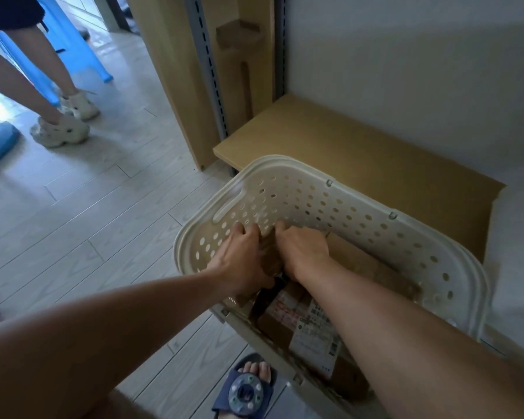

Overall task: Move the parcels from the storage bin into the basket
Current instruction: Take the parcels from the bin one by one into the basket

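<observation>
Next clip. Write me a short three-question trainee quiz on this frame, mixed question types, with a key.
1. True or false: both hands are inside the basket.
2. The small brown parcel sits: A) between the two hands, B) on the wooden shelf, C) on the floor.
3. What marks the parcel lying nearer the camera?

Key: 1 true, left hand and right hand are both inside. 2 A. 3 A white printed shipping label.

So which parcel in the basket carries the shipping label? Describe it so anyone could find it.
Start at the cream perforated basket in front of the low wooden shelf. The labelled parcel lies at its near end, under the right forearm. Unlike the plain brown boxes, it bears a white printed label.
</observation>
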`<move>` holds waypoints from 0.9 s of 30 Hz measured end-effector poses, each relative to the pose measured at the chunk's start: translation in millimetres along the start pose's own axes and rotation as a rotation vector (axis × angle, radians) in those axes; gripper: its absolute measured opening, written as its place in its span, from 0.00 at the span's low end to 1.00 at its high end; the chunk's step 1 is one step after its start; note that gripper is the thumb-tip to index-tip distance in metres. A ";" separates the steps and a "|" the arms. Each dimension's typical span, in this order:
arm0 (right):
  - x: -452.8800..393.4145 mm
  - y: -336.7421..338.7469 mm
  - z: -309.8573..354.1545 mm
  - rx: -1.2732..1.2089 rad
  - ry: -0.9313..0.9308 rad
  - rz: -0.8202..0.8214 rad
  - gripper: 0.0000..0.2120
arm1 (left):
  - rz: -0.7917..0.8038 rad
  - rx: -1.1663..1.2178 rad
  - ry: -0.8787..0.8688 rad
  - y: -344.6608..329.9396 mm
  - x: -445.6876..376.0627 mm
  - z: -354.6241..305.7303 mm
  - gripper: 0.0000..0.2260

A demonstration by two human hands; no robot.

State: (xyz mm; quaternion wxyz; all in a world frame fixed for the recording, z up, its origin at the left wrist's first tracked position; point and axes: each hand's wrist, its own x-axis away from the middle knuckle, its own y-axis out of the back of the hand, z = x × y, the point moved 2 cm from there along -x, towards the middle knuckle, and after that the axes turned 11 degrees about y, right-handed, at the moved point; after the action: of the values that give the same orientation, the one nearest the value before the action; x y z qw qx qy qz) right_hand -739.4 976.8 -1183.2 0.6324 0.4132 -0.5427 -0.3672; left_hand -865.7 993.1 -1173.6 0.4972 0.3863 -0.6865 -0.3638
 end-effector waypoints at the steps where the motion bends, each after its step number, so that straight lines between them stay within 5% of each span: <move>1: 0.3 1.6 1.2 0.016 0.008 -0.002 0.30 | 0.012 -0.004 0.002 -0.4 -0.9 0.8 0.41; 9: 0.5 4.8 16.5 0.074 0.138 -0.008 0.33 | 0.166 -0.076 0.111 -2.5 -8.4 10.9 0.45; 22: 0.0 -2.9 21.2 -0.155 0.136 0.261 0.26 | 0.278 -0.336 0.075 -12.1 -17.4 13.8 0.26; 27: 3.8 13.7 19.4 -0.173 0.126 0.216 0.26 | 0.276 -0.366 -0.001 5.3 -14.7 10.0 0.21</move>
State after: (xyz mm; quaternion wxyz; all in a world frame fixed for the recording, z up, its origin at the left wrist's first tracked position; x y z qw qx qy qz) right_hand -757.9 976.3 -1167.8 0.7342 0.3186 -0.5097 -0.3156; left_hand -873.2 1009.7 -1177.3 0.6038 0.1916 -0.6556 -0.4110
